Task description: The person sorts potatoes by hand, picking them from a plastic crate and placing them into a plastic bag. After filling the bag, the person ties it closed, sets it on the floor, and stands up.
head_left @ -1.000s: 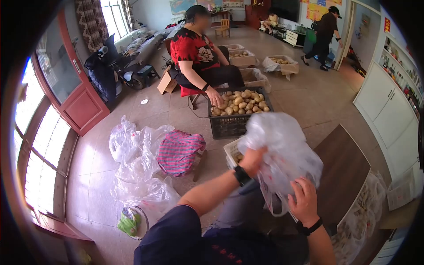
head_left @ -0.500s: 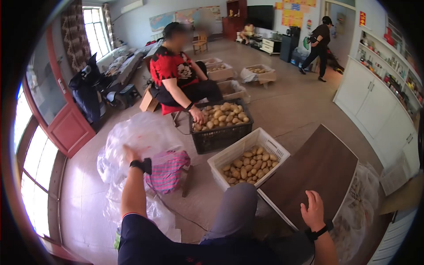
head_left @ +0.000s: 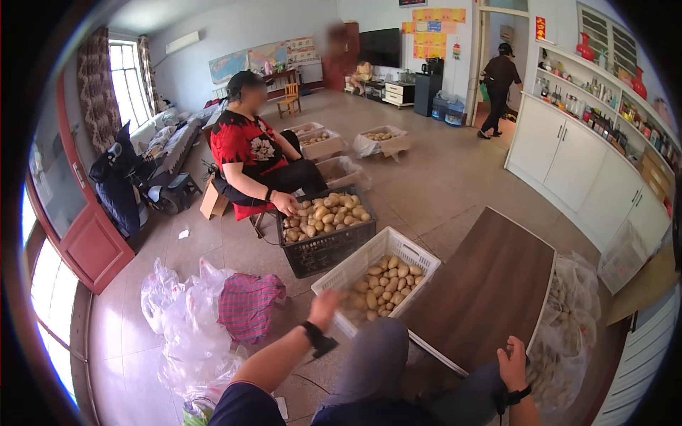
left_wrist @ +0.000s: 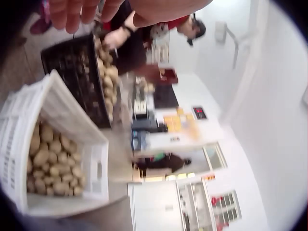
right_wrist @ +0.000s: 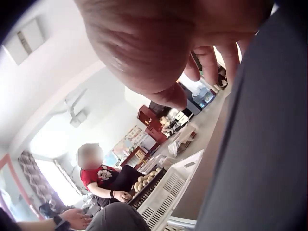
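Observation:
My left hand point(head_left: 325, 309) is held in the air by the near left corner of a white crate point(head_left: 343, 278) of potatoes point(head_left: 387, 284). Its fingers point(left_wrist: 86, 12) hang relaxed at the top of the left wrist view, holding nothing. Over my leg, beside the near edge of a dark brown board point(head_left: 472, 298), is my right hand point(head_left: 511, 363), empty, with fingers loosely bent. Past the white crate stands a black crate point(head_left: 312, 257) heaped with potatoes, where a seated person in a red and black top point(head_left: 241, 145) rests a hand.
Clear plastic bags point(head_left: 192, 326) and a pink checked cloth point(head_left: 249, 305) lie at the left. More bagged stuff point(head_left: 568, 326) lies right of the board. Lined boxes of potatoes point(head_left: 381, 144) stand farther back. A person in dark clothes point(head_left: 499, 82) is by the doorway.
My left hand let go of the clear plastic on the pile at the left and moved back right toward the white crate. My right hand moved slightly down. The view has shifted.

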`<control>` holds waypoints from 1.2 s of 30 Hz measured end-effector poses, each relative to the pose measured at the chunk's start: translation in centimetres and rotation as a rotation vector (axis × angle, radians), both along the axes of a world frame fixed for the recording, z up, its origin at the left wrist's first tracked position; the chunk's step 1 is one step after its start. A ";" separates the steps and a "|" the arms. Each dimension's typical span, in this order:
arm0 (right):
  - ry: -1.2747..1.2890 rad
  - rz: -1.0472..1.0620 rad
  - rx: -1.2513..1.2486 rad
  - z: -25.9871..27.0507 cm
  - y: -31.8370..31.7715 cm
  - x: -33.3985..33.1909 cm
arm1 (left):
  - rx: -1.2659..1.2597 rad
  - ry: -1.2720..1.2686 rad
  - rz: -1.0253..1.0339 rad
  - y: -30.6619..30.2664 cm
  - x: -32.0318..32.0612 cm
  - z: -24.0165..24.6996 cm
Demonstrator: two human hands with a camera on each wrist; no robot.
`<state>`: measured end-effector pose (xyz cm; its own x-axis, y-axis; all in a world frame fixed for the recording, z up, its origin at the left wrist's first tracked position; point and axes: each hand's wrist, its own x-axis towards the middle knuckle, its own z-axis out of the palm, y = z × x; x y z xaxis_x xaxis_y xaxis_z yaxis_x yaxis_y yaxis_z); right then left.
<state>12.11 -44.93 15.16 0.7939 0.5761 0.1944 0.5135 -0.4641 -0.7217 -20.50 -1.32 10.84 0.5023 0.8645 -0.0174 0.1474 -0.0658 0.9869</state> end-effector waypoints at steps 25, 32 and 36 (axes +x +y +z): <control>0.408 -0.386 -0.292 -0.3 -4.3 5.9 | 0.547 0.476 -0.960 -5.5 19.7 2.3; 0.484 -0.235 -0.397 1.7 -3.5 6.9 | 0.389 0.570 -1.097 -6.1 21.5 4.5; 0.561 -0.247 -0.461 2.9 -3.9 5.7 | 0.332 0.651 -1.169 -7.2 21.7 4.9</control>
